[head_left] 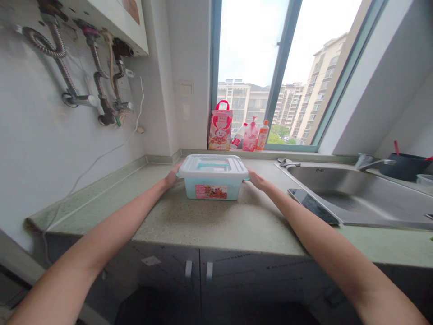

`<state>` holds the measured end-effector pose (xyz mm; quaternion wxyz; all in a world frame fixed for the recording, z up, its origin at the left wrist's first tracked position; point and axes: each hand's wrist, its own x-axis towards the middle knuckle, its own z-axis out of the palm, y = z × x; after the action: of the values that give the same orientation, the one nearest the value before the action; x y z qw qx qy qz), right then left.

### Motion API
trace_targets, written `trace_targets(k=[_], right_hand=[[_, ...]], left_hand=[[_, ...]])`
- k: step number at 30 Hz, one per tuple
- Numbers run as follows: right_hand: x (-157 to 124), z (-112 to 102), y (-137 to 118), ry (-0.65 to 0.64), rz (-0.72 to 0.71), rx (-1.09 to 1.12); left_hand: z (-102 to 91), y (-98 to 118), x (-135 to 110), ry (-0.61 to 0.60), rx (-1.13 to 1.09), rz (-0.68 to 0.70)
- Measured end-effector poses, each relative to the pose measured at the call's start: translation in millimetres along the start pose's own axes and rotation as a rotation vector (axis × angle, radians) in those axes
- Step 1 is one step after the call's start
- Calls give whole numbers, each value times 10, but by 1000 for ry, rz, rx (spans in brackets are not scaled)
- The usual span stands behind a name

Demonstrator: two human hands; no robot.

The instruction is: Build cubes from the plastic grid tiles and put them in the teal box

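Note:
A pale blue plastic storage box [212, 184] with a clear white lid and a coloured label on its front stands on the green speckled countertop [216, 221]. My left hand [171, 177] is pressed against the box's left end. My right hand [256, 179] is against its right end, near the side clasp. Both arms stretch forward from the bottom corners of the view. The fingers are partly hidden behind the box.
A steel sink [355, 192] lies to the right, with a dark phone [313, 206] on its rim. A red-handled bag [220, 126] and bottles [252, 134] stand on the windowsill. Pipes [101, 85] and a white cable [101, 158] hang on the left wall. A dark bowl [404, 166] sits far right.

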<state>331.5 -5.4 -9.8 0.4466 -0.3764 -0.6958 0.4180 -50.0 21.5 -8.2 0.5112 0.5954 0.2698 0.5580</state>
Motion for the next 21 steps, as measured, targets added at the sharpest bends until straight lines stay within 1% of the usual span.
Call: trace_targets(k=[2, 5, 8, 11, 15, 18, 21], right_hand=[[10, -5, -7, 9, -17, -12], [24, -16, -38, 41, -106, -49], [34, -44, -74, 127, -146, -86], [23, -84, -112, 208, -188, -175], [-22, -116, -159, 194, -279, -321], [-38, -127, -159, 182, -294, -368], [-20, -147, -116, 142, -292, -375]], left_hand=[[-43, -37, 8, 0, 65, -19], [-86, -57, 8, -16, 140, -15], [-102, -54, 1, -52, 178, -12], [-108, -58, 2, -62, 174, -22], [-124, -76, 15, -43, 170, -38], [-141, -83, 24, -27, 164, -53], [-149, -76, 26, -16, 157, -83]])
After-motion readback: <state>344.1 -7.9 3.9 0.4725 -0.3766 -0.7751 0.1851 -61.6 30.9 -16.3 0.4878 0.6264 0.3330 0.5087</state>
